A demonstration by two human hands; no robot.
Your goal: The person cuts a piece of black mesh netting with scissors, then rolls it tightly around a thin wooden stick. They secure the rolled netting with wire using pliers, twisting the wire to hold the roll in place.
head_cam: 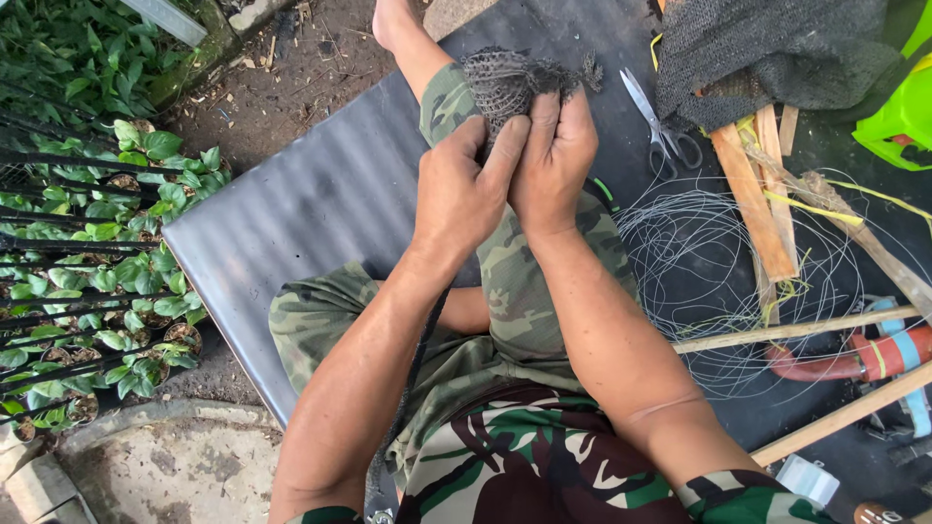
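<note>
Left hand (464, 199) and right hand (555, 160), two in all, are clamped together on one wad of dark netting (505, 82) held over my raised knee. I count one pair of scissors (662, 136) on the dark mat (320, 204), one loose coil of thin wire (718, 262), several wooden sticks (757, 199), and one larger heap of netting (777, 49). Small pots (180, 335) at my left each hold a leafy seedling.

netting (505, 82) dark grey | shorts (515, 291) green camouflage | scissors (660, 121) silver | stool (908, 107) lime
</note>
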